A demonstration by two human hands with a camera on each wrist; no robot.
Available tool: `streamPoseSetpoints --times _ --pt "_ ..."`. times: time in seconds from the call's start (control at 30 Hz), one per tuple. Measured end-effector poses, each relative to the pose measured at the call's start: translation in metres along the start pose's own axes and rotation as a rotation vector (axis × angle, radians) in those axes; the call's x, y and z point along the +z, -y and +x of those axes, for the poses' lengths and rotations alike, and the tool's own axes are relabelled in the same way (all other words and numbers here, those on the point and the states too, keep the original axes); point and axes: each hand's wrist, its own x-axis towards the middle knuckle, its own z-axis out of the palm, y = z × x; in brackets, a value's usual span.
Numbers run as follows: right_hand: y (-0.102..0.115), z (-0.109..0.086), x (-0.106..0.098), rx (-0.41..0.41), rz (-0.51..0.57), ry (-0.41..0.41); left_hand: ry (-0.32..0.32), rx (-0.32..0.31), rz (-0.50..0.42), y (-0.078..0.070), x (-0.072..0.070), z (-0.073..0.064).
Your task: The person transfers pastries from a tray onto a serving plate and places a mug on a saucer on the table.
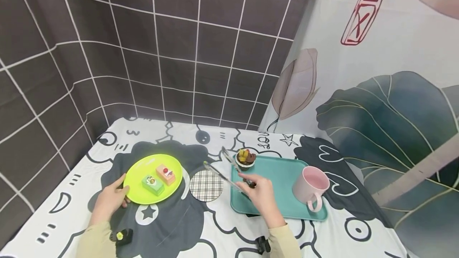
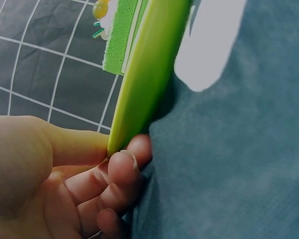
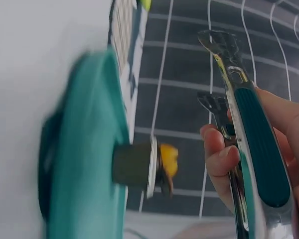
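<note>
My left hand (image 1: 110, 201) pinches the left rim of a lime-green plate (image 1: 138, 170), thumb on top and fingers beneath, as the left wrist view shows. On the plate lie a green cake piece (image 1: 153, 185) and a pink-orange cake piece (image 1: 165, 174) topped with a red berry. My right hand (image 1: 261, 196) grips metal tongs (image 3: 259, 144) with dark teal handle grips, held above the left side of a teal tray (image 1: 274, 166). The two tong arms stand apart with nothing between their tips. A small cupcake (image 1: 245, 158) with yellow and brown topping stands at the tray's far left corner.
A pink mug (image 1: 311, 188) stands at the right end of the tray. Between plate and tray lies a round checked coaster (image 1: 206, 185). A patterned cloth (image 1: 186, 234) covers the table, and a dark gridded curtain (image 1: 172, 51) hangs behind it.
</note>
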Motion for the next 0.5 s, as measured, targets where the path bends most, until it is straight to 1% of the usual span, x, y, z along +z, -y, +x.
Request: streamPoseSetpoints --times 0.1,0.17,0.33,0.5 --pt "-0.008 0.002 -0.01 0.038 -0.053 -0.07 0.0 0.005 0.004 0.0 0.0 0.0" --pt "-0.013 0.003 -0.017 0.068 -0.091 -0.096 -0.001 0.007 0.006 0.0 0.0 0.0" --pt "-0.024 0.004 -0.029 0.158 -0.166 -0.122 0.003 0.005 0.006 -0.001 0.0 0.0" --pt "-0.031 0.004 -0.036 0.235 -0.218 -0.118 0.004 0.004 0.002 0.0 0.0 -0.001"
